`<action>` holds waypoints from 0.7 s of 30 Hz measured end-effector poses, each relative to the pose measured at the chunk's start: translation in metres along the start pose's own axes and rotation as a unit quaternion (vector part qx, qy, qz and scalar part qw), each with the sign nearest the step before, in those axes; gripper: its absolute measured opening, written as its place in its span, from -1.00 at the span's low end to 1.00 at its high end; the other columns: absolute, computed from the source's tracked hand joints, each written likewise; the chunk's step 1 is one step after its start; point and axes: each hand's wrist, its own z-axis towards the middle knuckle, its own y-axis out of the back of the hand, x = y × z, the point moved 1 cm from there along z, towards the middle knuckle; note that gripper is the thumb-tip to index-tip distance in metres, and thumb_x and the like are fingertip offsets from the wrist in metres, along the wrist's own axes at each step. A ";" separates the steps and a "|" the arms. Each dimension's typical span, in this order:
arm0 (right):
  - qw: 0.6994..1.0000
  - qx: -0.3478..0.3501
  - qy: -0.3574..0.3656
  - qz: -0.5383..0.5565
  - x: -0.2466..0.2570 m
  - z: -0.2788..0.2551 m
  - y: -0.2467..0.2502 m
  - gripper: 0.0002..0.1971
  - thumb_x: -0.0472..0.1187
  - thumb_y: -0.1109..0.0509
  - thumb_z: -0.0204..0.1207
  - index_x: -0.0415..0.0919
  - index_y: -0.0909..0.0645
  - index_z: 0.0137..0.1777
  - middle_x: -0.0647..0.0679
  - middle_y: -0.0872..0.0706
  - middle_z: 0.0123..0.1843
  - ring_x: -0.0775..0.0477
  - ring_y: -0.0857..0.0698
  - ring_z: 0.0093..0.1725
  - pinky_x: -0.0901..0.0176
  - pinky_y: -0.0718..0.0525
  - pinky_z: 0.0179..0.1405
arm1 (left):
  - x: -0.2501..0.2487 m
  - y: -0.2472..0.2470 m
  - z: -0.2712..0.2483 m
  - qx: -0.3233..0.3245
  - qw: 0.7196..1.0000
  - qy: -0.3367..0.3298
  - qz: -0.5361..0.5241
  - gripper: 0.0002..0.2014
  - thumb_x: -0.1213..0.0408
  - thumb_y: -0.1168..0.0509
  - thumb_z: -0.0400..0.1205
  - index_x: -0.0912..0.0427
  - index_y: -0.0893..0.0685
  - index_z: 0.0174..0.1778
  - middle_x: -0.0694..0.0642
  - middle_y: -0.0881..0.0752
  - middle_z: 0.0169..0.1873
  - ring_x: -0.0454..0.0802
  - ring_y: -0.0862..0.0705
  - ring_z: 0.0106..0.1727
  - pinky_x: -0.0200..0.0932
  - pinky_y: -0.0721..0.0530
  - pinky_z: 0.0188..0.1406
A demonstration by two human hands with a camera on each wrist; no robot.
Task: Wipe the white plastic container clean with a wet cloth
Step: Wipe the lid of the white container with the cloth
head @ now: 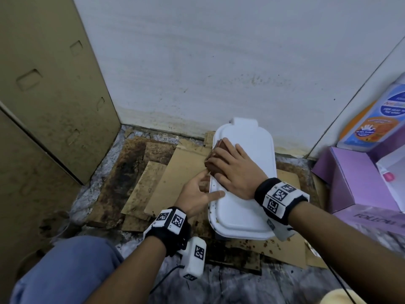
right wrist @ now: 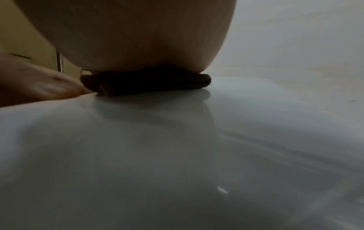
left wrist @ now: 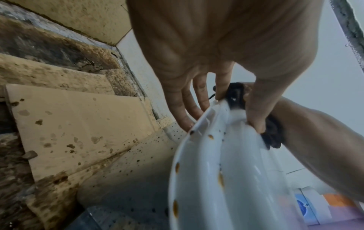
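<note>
The white plastic container (head: 245, 218) lies with its lid up on stained cardboard near the wall. Brown spots dot its left rim (left wrist: 220, 177). My right hand (head: 232, 170) lies flat on a folded brown cloth (head: 210, 164) and presses it onto the lid's left side. The right wrist view shows the cloth (right wrist: 145, 85) squeezed between my palm (right wrist: 138, 38) and the glossy lid (right wrist: 177, 147). My left hand (head: 197, 193) grips the container's left rim, thumb on top and fingers (left wrist: 177, 112) under the edge.
Stained cardboard sheets (head: 166, 176) cover the floor to the left of the container. A white wall (head: 219, 62) stands right behind it. Tan cardboard panels (head: 43, 95) close off the left. Purple boxes (head: 350, 178) and a bottle (head: 377, 119) sit at the right. My knee in blue trousers (head: 65, 266) is at lower left.
</note>
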 end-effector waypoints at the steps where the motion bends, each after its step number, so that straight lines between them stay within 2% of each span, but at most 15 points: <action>1: 1.000 0.002 0.000 0.010 0.001 -0.003 -0.002 -0.42 0.15 0.14 0.59 -0.01 -0.35 0.53 0.01 -0.30 0.60 -0.20 0.06 0.70 -0.19 0.03 0.62 | -0.001 0.000 0.002 -0.004 1.000 -0.005 -0.001 -0.21 0.04 -0.62 0.35 -0.13 -0.53 0.53 -0.07 -0.69 0.29 0.04 -0.71 0.26 0.12 -0.71 0.29; 4: 0.999 0.009 -0.009 0.035 0.000 -0.007 -0.003 -0.39 0.13 0.20 0.58 -0.01 -0.31 0.56 0.01 -0.27 0.61 -0.18 0.09 0.70 -0.18 0.04 0.61 | -0.002 -0.004 0.006 -0.013 1.000 -0.007 -0.014 -0.37 0.13 -0.64 0.40 -0.21 -0.58 0.38 -0.12 -0.71 0.20 -0.08 -0.71 0.17 -0.14 -0.71 0.12; 6: 0.999 0.019 -0.005 0.046 -0.004 -0.003 -0.001 -0.36 0.14 0.22 0.55 -0.01 -0.30 0.57 0.02 -0.25 0.62 -0.17 0.10 0.70 -0.19 0.02 0.61 | -0.003 -0.005 0.006 -0.025 0.999 -0.001 -0.025 -0.39 0.20 -0.62 0.46 -0.20 -0.57 0.39 -0.14 -0.70 0.15 -0.17 -0.68 0.15 -0.20 -0.68 0.07; 9: 0.998 0.039 0.004 0.052 -0.009 0.004 0.000 -0.33 0.17 0.22 0.53 -0.01 -0.33 0.56 0.02 -0.27 0.60 -0.20 0.05 0.68 -0.24 -0.09 0.59 | -0.001 -0.005 0.005 -0.038 0.996 0.039 -0.065 -0.40 0.23 -0.59 0.49 -0.13 -0.59 0.45 -0.06 -0.70 0.14 -0.05 -0.71 0.19 0.02 -0.70 0.28; 11: 0.998 0.041 0.003 0.051 -0.012 0.009 0.000 -0.35 0.18 0.19 0.53 -0.03 -0.38 0.52 0.01 -0.32 0.57 -0.22 -0.03 0.66 -0.26 -0.19 0.55 | 0.001 -0.005 0.003 -0.033 0.990 0.082 -0.112 -0.53 0.20 -0.50 0.58 -0.12 -0.61 0.42 0.06 -0.73 0.18 0.07 -0.73 0.22 0.09 -0.67 0.35; 13: 0.998 0.038 -0.002 0.049 -0.013 0.012 0.000 -0.36 0.17 0.18 0.54 -0.05 -0.42 0.49 0.00 -0.37 0.53 -0.21 -0.08 0.62 -0.24 -0.24 0.51 | 0.000 -0.003 -0.003 -0.021 0.982 0.123 -0.139 -0.72 0.16 -0.31 0.70 -0.05 -0.67 0.34 0.12 -0.75 0.15 0.10 -0.74 0.13 0.01 -0.72 0.16; 16: 0.998 0.039 -0.008 0.041 -0.010 0.014 0.000 -0.36 0.18 0.20 0.53 -0.04 -0.43 0.47 0.01 -0.40 0.50 -0.19 -0.12 0.59 -0.21 -0.28 0.48 | 0.007 0.000 -0.008 0.007 0.973 0.168 -0.156 -0.74 0.18 -0.18 0.78 0.06 -0.70 0.30 0.18 -0.73 0.11 0.11 -0.71 0.03 -0.06 -0.77 -0.11; 18: 0.998 0.042 -0.006 0.036 -0.004 0.012 -0.001 -0.35 0.19 0.21 0.53 -0.03 -0.42 0.47 0.01 -0.41 0.49 -0.18 -0.12 0.59 -0.18 -0.28 0.48 | 0.011 0.002 -0.011 0.018 0.970 0.170 -0.172 -0.73 0.27 -0.16 0.80 0.10 -0.65 0.36 0.16 -0.74 0.14 0.10 -0.72 0.05 -0.06 -0.80 -0.10; 21: 0.998 0.055 0.000 0.035 0.007 0.006 -0.003 -0.36 0.19 0.22 0.54 -0.01 -0.39 0.50 0.03 -0.41 0.50 -0.16 -0.12 0.61 -0.15 -0.25 0.51 | 0.014 0.006 -0.008 0.018 0.962 0.158 -0.220 -0.65 0.45 -0.11 0.78 0.12 -0.56 0.46 0.15 -0.76 0.14 0.07 -0.75 0.04 -0.04 -0.77 0.02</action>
